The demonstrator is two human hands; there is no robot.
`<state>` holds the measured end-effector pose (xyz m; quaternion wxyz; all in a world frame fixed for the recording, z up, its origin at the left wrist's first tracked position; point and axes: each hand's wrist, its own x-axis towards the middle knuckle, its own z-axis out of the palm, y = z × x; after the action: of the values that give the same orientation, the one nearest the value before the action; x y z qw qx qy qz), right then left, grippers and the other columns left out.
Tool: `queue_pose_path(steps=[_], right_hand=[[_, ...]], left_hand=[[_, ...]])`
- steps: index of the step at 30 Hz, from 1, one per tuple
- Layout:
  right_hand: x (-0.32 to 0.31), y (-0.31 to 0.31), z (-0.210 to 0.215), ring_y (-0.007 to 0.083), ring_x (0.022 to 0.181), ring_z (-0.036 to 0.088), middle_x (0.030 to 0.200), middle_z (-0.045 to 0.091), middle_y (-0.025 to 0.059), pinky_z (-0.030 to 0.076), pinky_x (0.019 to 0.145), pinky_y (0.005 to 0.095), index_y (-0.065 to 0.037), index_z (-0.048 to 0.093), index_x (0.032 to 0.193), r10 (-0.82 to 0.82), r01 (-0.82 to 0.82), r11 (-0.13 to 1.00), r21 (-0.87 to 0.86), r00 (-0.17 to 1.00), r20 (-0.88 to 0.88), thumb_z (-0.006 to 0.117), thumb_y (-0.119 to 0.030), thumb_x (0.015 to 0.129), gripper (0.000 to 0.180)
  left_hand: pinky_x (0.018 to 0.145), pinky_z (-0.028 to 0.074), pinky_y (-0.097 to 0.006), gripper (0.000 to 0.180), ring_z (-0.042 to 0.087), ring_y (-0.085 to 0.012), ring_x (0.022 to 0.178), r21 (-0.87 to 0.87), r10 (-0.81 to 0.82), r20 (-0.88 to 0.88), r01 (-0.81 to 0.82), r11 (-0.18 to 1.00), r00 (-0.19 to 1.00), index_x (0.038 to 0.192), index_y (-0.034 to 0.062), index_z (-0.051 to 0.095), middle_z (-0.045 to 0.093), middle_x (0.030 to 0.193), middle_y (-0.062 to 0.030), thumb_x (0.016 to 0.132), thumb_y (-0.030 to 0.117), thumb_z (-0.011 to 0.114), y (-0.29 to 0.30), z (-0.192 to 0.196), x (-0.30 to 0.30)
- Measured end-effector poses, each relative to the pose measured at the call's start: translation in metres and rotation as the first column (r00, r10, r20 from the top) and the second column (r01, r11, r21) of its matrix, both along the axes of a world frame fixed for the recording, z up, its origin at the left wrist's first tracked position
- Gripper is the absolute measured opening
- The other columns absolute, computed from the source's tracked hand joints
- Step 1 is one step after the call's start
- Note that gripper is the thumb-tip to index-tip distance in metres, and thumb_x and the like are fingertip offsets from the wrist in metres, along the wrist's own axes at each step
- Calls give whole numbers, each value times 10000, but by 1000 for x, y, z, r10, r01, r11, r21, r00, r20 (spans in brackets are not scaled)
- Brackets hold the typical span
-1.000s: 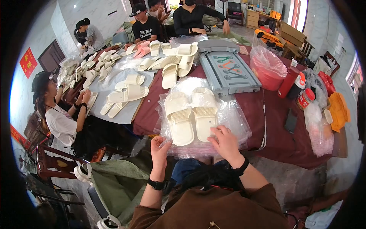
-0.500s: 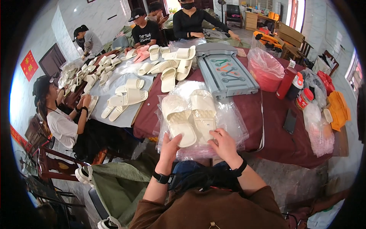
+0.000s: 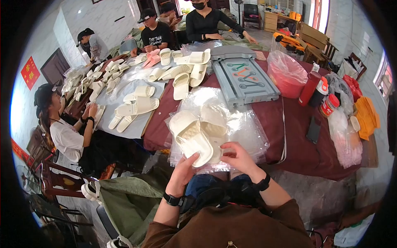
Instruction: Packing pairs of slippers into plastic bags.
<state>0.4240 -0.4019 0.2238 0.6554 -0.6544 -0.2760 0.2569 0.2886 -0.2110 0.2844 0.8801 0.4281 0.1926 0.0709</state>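
The left hand point(image 3: 181, 171) clamps the near end of the left slipper point(image 3: 192, 138), thumb on top; the right hand point(image 3: 240, 158) is at the right slipper point(image 3: 214, 124), its grip unclear. A weak pinch could let the tilted left slipper drop onto the glossy bags point(image 3: 250, 138) covering the near desk point(image 3: 273, 124). Leftward sits a co-worker point(image 3: 68, 131); pale walls point(image 3: 101, 18) stand beyond.

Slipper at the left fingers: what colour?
The slipper is plain cream, almost off-white; the head view shows it best.
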Motion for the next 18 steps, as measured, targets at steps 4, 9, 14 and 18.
queue_pose_path(steps=[4,9,14,18], right_hand=[[-6,0,12,140,1068,616,1226,599,47,529,888,297,-65,624,1253,119,-115,993,-30,976,185,698,-118,946,320],[18,-13,49,255,1087,641,1194,669,107,528,897,377,-45,665,1199,0,110,968,-225,897,441,656,-176,945,285],[31,-14,17,381,1137,587,1225,660,156,493,953,446,-34,661,1184,22,240,931,-275,715,698,645,-197,921,309],[29,-11,14,367,1162,586,1270,645,139,494,965,435,-31,663,1170,68,245,924,-294,652,755,661,-206,894,328]], left_hand=[[959,555,-401,465,641,-263,1159,26,22,-90,-19,999,996,1398,-34,481,615,1315,-146,958,65,595,14,-26,4],[964,547,-384,471,652,-254,1135,-89,61,-20,-62,994,998,1391,-33,496,634,1292,-130,933,34,586,24,-39,-4],[980,534,-367,523,652,-256,1141,10,199,97,-201,980,975,1370,-44,524,645,1273,-137,869,60,628,59,-5,-43],[941,544,-368,516,681,-251,1065,409,458,90,-452,793,884,1324,-57,556,679,1196,-141,819,31,620,121,47,-111]])
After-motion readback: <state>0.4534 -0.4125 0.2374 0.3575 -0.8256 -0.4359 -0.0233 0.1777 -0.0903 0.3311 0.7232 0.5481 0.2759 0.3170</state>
